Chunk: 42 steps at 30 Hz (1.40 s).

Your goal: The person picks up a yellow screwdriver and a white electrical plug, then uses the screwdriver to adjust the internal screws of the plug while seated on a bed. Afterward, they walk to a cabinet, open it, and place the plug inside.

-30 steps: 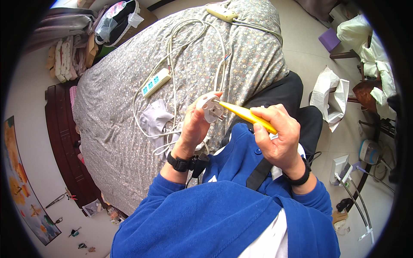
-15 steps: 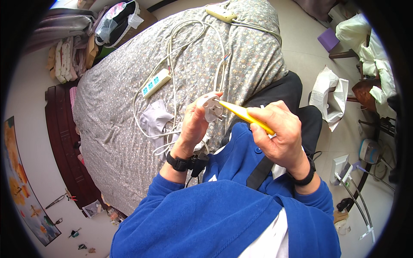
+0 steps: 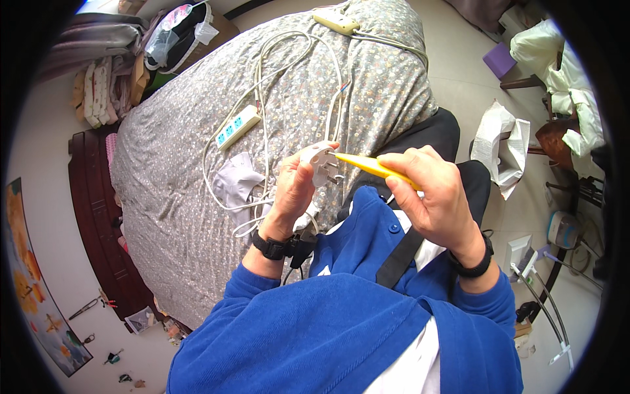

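Note:
My left hand [image 3: 294,187] is closed around a white three-pin plug [image 3: 319,164], its metal prongs facing right. In my right hand [image 3: 426,190] is a slim yellow screwdriver [image 3: 367,164], gripped between thumb and fingers. Its narrow end points left and meets the plug's face near the upper edge; the exact contact is too small to make out. Past my left hand, a long white cable [image 3: 265,131] loops over the bed. A white power strip [image 3: 237,127] with blue-marked sockets lies among the loops. Bare coloured wire ends [image 3: 344,87] show farther up.
A patterned grey cover [image 3: 177,171] spreads over the bed. Another pale power strip [image 3: 336,21] lies at its far edge. A crumpled grey cloth [image 3: 237,180] sits left of my left hand. On the floor at right stand a white paper bag [image 3: 501,144] and a purple box [image 3: 499,60].
My right hand has shifted slightly right and tilted, so the screwdriver lies a little flatter. The plug has turned slightly in my left hand, which otherwise stays in place.

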Each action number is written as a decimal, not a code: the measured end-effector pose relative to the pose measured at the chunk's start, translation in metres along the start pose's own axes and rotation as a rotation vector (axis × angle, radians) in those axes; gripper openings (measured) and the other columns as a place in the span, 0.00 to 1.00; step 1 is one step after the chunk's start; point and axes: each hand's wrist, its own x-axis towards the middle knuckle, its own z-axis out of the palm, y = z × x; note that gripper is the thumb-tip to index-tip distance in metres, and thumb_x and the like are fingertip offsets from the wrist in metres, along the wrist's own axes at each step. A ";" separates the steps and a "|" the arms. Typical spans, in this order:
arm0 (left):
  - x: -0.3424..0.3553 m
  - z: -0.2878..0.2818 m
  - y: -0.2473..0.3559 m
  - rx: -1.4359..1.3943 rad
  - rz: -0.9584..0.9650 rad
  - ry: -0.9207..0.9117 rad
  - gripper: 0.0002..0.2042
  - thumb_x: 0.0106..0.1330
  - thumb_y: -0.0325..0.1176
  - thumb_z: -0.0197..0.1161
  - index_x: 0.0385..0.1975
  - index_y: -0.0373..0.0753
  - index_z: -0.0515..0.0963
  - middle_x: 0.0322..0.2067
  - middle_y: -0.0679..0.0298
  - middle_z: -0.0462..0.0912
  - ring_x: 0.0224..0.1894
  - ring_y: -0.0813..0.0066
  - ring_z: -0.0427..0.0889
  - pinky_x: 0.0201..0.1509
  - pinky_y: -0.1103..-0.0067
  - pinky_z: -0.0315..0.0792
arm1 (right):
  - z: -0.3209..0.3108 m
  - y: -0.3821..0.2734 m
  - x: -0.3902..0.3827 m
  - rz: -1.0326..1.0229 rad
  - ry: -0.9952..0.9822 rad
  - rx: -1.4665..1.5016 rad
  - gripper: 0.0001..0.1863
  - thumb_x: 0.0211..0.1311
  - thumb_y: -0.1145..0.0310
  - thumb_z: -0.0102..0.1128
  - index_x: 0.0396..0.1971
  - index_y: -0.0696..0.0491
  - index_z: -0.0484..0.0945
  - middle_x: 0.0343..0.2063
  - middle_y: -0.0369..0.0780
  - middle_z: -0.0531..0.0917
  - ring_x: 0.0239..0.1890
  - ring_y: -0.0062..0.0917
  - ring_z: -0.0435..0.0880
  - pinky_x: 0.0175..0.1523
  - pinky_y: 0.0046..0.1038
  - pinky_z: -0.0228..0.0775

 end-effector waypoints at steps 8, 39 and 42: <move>0.000 -0.002 0.003 0.018 -0.035 -0.030 0.46 0.54 0.70 0.56 0.52 0.24 0.70 0.34 0.58 0.81 0.38 0.74 0.79 0.47 0.78 0.71 | -0.001 0.003 0.000 0.025 -0.036 -0.012 0.10 0.53 0.75 0.61 0.37 0.58 0.78 0.23 0.42 0.76 0.24 0.36 0.72 0.33 0.32 0.64; -0.003 0.019 0.002 -0.486 -0.223 0.030 0.38 0.62 0.70 0.41 0.41 0.35 0.78 0.23 0.66 0.76 0.22 0.75 0.66 0.33 0.73 0.65 | -0.015 0.003 0.003 -0.120 -0.020 -0.048 0.16 0.45 0.80 0.61 0.38 0.59 0.75 0.25 0.42 0.78 0.27 0.35 0.77 0.37 0.31 0.65; -0.003 0.017 0.001 -0.510 -0.220 -0.014 0.37 0.62 0.69 0.43 0.42 0.34 0.77 0.29 0.63 0.78 0.25 0.74 0.70 0.35 0.71 0.68 | -0.015 0.004 0.002 -0.119 -0.015 -0.057 0.16 0.46 0.79 0.61 0.38 0.59 0.75 0.25 0.42 0.78 0.27 0.35 0.77 0.37 0.31 0.65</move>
